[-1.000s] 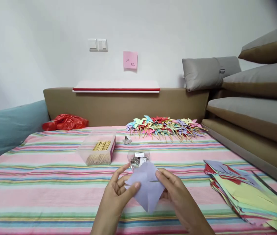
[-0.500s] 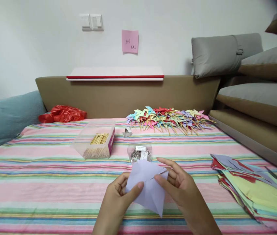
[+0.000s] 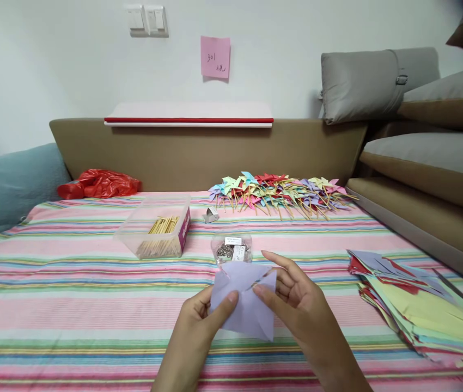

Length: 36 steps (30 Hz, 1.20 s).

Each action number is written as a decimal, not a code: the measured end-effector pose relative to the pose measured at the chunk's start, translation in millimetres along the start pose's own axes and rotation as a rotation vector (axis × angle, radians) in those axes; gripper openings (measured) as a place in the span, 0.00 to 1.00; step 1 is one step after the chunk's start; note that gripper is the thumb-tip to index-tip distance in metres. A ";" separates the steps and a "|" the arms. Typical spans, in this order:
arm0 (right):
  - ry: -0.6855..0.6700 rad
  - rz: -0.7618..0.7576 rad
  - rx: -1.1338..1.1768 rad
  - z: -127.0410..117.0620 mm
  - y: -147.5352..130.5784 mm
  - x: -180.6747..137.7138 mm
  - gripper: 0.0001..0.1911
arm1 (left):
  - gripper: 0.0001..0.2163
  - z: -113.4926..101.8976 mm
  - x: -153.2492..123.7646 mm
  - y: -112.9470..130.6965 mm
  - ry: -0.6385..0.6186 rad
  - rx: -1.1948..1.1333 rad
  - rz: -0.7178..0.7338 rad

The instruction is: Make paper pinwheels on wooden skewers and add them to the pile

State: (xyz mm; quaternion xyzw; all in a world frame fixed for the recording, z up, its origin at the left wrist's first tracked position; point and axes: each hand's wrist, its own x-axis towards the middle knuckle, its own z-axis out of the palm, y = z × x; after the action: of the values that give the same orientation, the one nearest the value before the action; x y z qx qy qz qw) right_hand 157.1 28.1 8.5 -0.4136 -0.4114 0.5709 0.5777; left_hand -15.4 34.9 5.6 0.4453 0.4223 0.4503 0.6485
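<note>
A square of lavender paper (image 3: 244, 310) with slits cut in from its corners is held up between both hands. My left hand (image 3: 207, 316) pinches its left side, thumb on top near the middle and fingers behind. On the right side, my right hand (image 3: 292, 296) grips the paper between thumb and fingers close to a slit, with the index finger raised. Just beyond the paper lies a clear bag of small metal pins (image 3: 225, 251) with white labels, partly hidden by the sheet.
A clear plastic box (image 3: 127, 237) holds wooden sticks (image 3: 164, 224). Finished paper pinwheels (image 3: 272, 190) are heaped at the back. Cut colored paper sheets (image 3: 431, 310) are stacked at right. A red plastic bag (image 3: 104, 184) and small grey piece (image 3: 211, 215) lie on the striped cloth (image 3: 72, 316).
The lavender paper has tilted slightly, its lower corner now higher, and both hands keep their hold. The whole view has shifted a little, with the background sitting higher.
</note>
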 end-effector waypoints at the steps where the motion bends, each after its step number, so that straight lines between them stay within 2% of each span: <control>1: 0.002 -0.002 0.001 0.7 1.1 -0.1 0.34 | 0.17 2.0 0.2 0.2 0.021 -0.037 0.000; 5: 0.023 0.037 -0.014 2.0 4.4 0.1 0.39 | 0.18 8.2 1.8 1.1 0.061 -0.123 0.000; 9: 0.094 0.019 -0.001 2.8 2.8 -0.2 0.45 | 0.17 9.7 1.1 1.4 0.022 -0.077 0.009; 18: 0.119 0.014 -0.027 -0.1 3.3 -0.3 0.41 | 0.16 9.3 -2.9 1.1 -0.055 0.031 0.040; 28: 0.151 0.016 -0.031 2.3 4.4 0.4 0.39 | 0.13 12.1 -4.7 3.3 -0.037 0.052 0.065; 33: 0.150 0.015 -0.056 5.3 2.7 -0.5 0.37 | 0.14 8.2 -2.0 -3.8 -0.036 0.118 0.056; 36: 0.137 0.014 -0.091 8.6 0.8 -1.8 0.36 | 0.15 6.5 0.0 -9.0 0.014 0.149 0.037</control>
State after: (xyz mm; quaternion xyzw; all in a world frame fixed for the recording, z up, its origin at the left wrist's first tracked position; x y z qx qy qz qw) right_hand 148.7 26.3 10.4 -0.4802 -0.3935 0.5262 0.5811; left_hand -7.3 31.8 -1.5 0.4968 0.4509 0.4327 0.6022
